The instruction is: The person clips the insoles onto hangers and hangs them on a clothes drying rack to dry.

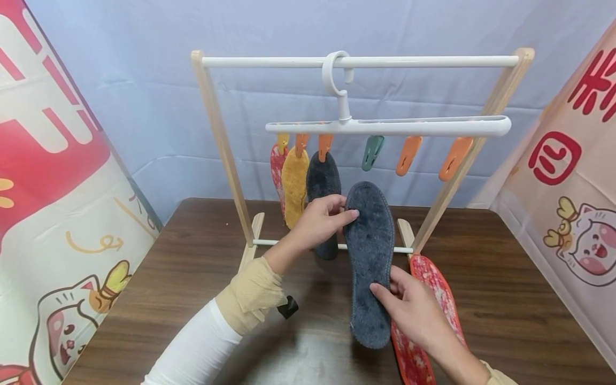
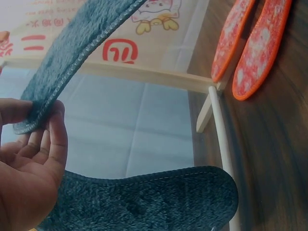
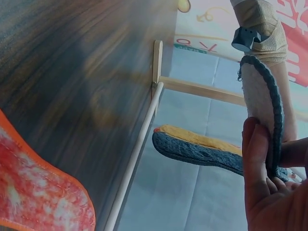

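Note:
A dark grey fuzzy insole (image 1: 369, 240) is held upright in front of the hanger by both hands. My left hand (image 1: 323, 220) pinches its upper left edge, thumb on the face. Lower down, the right hand (image 1: 415, 306) grips the right edge between thumb and fingers; the right wrist view shows the insole's pale underside (image 3: 257, 91). From the white hanger (image 1: 385, 126) hang a red-and-white insole (image 1: 277, 168), a yellow insole (image 1: 294, 187) and another dark grey insole (image 1: 323, 179), each in a clip. A green clip (image 1: 372, 153) and two orange clips (image 1: 409, 156) hold nothing.
The hanger hooks over the white top rail (image 1: 269, 62) of a wooden-sided rack (image 1: 223, 149) on a brown table (image 1: 178, 299). Two red insoles with orange edges (image 2: 262, 48) lie on the table at the right, partly behind the right arm. Printed cloths (image 1: 568, 176) stand at the sides.

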Motion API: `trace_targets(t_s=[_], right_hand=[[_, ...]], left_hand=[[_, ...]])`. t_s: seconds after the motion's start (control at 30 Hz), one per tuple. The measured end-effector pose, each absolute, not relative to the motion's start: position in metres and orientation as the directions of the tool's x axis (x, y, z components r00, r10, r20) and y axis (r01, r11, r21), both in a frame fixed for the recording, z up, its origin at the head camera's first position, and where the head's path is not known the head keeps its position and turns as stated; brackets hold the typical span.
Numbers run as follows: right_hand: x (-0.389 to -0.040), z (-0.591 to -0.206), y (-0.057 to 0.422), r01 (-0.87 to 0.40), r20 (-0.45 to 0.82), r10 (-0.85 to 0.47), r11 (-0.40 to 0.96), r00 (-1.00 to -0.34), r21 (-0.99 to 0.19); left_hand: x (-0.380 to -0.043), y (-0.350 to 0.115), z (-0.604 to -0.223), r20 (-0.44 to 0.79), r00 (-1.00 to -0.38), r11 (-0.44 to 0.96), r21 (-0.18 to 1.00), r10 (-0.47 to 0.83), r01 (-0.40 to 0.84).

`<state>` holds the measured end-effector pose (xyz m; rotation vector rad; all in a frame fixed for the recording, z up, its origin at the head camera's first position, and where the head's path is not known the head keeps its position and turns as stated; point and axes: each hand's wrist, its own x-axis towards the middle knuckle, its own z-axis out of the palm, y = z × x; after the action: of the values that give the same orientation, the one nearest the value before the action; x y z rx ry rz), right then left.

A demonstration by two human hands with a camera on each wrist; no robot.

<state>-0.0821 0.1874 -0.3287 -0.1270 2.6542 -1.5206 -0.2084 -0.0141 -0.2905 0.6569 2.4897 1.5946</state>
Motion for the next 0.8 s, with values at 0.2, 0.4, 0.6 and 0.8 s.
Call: trace_targets(t_s=[0.2,0.4,0.6,0.8], right_hand=[[-0.082,-0.327,0.188,-0.081,0.025,-0.113,0.524,-0.993,-0.848],[-0.083,-0.326,0.188,-0.109,0.056,-0.116,0.527,-0.992,-0.843],[-0.081,-0.323,0.188,-0.133,0.083,-0.113,0.555,-0.990,-0.821],[-0.080,-0.322,0.188,-0.163,0.119,-0.115,0.555,-0.986,-0.816]], left_hand=[[-0.209,-0.014,-0.289,0.132,-0.901,0.352,0.889,0.414,0.292],[-0.209,-0.014,-0.285,0.155,-0.892,0.320,0.896,0.426,0.308],[-0.210,-0.013,-0.281,0.151,-0.897,0.302,0.907,0.416,0.293],[-0.211,-0.012,-0.277,0.130,-0.905,0.288,0.921,0.404,0.261]])
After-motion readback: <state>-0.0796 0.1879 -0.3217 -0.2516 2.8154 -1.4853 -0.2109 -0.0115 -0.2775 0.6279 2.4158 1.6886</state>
